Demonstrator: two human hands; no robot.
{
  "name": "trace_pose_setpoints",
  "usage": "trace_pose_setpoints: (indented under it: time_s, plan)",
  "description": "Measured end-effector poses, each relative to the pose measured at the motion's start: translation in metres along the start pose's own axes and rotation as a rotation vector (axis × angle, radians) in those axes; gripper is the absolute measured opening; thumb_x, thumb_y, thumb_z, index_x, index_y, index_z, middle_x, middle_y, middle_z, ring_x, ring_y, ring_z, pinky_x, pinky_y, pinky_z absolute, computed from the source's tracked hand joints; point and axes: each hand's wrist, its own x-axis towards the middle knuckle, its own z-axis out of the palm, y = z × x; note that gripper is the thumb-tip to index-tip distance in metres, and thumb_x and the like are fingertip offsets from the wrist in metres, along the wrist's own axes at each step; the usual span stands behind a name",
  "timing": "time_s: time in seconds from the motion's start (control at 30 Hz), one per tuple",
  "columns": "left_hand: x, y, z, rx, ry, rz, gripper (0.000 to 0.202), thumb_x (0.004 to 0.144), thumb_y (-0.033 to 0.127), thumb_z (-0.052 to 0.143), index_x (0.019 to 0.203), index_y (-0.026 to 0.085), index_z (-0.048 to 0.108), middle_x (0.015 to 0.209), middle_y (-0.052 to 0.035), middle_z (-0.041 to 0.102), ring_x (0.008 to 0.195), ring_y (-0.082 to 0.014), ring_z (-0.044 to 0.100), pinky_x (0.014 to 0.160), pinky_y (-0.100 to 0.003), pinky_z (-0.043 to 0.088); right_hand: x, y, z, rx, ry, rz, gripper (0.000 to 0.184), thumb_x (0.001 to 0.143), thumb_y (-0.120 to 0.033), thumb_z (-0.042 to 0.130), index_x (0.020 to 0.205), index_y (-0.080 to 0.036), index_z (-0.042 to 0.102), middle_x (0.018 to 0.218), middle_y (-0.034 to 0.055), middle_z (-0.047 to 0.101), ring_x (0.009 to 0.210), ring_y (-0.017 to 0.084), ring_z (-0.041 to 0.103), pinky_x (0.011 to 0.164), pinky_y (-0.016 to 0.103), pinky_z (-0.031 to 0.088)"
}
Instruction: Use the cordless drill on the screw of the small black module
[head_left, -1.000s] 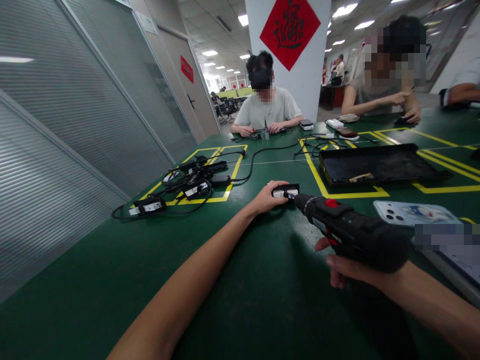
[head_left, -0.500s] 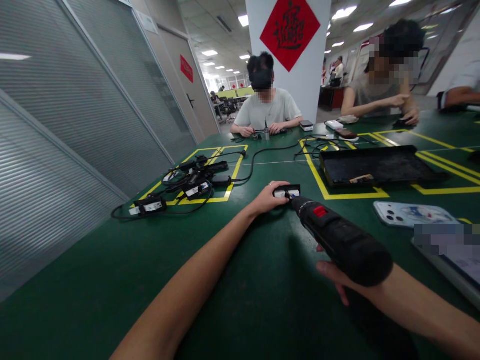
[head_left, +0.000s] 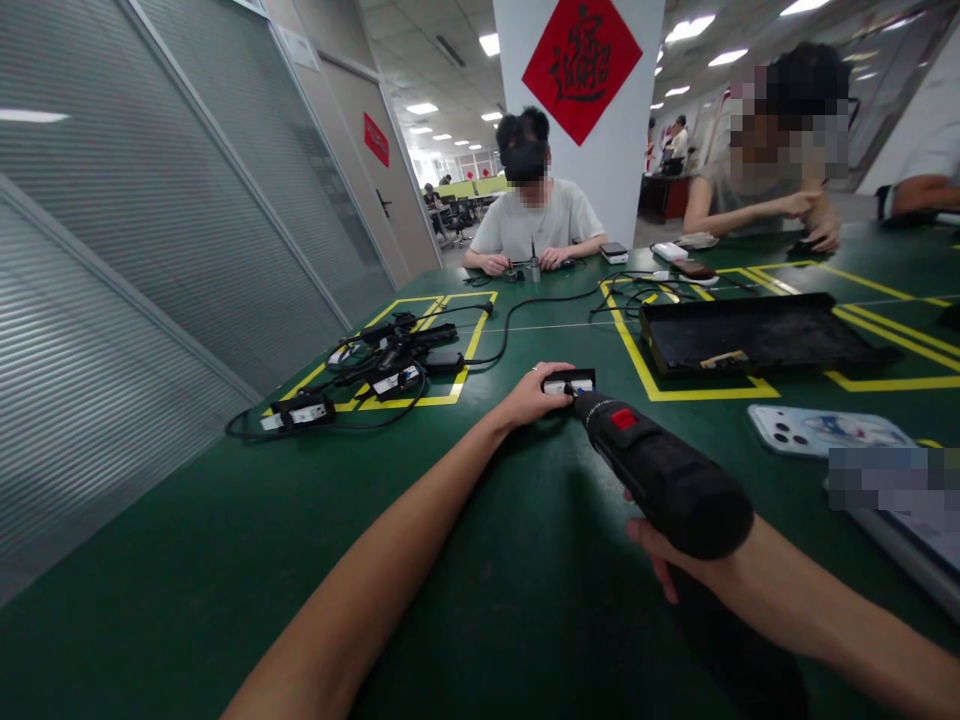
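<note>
My left hand (head_left: pixel 534 394) reaches across the green table (head_left: pixel 225 540) and pins a small black power adapter (head_left: pixel 579 380) with a white label, fingers curled over its left end. My right hand (head_left: pixel 664 555) grips a black electric screwdriver (head_left: pixel 660 478) with a red switch. The tool's tip touches the adapter's near side. Most of my right hand's fingers are hidden under the tool's body.
A pile of black adapters and cables (head_left: pixel 375 365) lies in a yellow-taped box at left. A black tray (head_left: pixel 757 335) sits at right, a phone (head_left: pixel 817 428) beside it. Three people sit at the table's far side. A cable (head_left: pixel 517 305) runs across the middle.
The screwdriver has swung left and its rear end has dropped toward me, with my right hand shifting left under it. My left hand and the adapter have stayed put.
</note>
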Motion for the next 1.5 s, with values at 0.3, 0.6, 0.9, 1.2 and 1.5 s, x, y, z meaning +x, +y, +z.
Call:
trace_pose_setpoints:
  time_s: [0.3, 0.6, 0.9, 1.2, 1.5]
  plan:
    - [0.001, -0.002, 0.000, -0.006, -0.008, -0.003, 0.054, 0.069, 0.022, 0.067, 0.122, 0.020, 0.055, 0.120, -0.0077, 0.055, 0.108, -0.0231, 0.054, 0.096, -0.037, 0.042, 0.001, 0.009, -0.010, -0.026, -0.033, 0.068, 0.044, 0.082, -0.058, 0.047, 0.064, -0.019, 0.059, 0.060, 0.0022, 0.064, 0.059, 0.016, 0.057, 0.058, 0.028, 0.041]
    - [-0.001, 0.002, 0.000, -0.004, -0.030, 0.001, 0.054, 0.069, 0.023, 0.067, 0.122, 0.021, 0.055, 0.120, -0.0077, 0.056, 0.109, -0.0236, 0.054, 0.095, -0.038, 0.042, 0.001, 0.026, -0.012, -0.002, -0.042, 0.063, 0.052, 0.082, -0.063, 0.045, 0.060, -0.018, 0.059, 0.063, 0.0036, 0.066, 0.063, 0.016, 0.058, 0.067, 0.032, 0.043]
    - [-0.003, 0.006, 0.000, 0.009, -0.023, -0.001, 0.054, 0.069, 0.024, 0.068, 0.122, 0.020, 0.055, 0.121, -0.0081, 0.056, 0.109, -0.0237, 0.053, 0.096, -0.038, 0.041, -0.001, 0.021, -0.019, 0.021, -0.062, -0.022, 0.043, 0.087, -0.051, 0.045, 0.064, -0.018, 0.060, 0.063, 0.0031, 0.065, 0.062, 0.015, 0.058, 0.070, 0.032, 0.044]
    - [-0.002, 0.003, 0.001, 0.014, -0.011, 0.003, 0.053, 0.070, 0.024, 0.068, 0.121, 0.021, 0.055, 0.120, -0.0079, 0.056, 0.108, -0.0235, 0.054, 0.096, -0.039, 0.041, -0.001, 0.022, -0.018, 0.108, -0.055, -0.006, 0.038, 0.086, -0.051, 0.047, 0.073, -0.018, 0.061, 0.060, 0.0023, 0.064, 0.060, 0.016, 0.059, 0.064, 0.031, 0.046]
    - [-0.003, 0.005, 0.002, 0.017, -0.010, 0.011, 0.054, 0.069, 0.024, 0.068, 0.122, 0.021, 0.055, 0.119, -0.0075, 0.056, 0.107, -0.0230, 0.054, 0.096, -0.039, 0.041, 0.001, 0.022, -0.017, 0.134, -0.034, 0.005, 0.029, 0.081, -0.048, 0.053, 0.077, -0.020, 0.061, 0.056, 0.0023, 0.061, 0.056, 0.017, 0.059, 0.058, 0.033, 0.046]
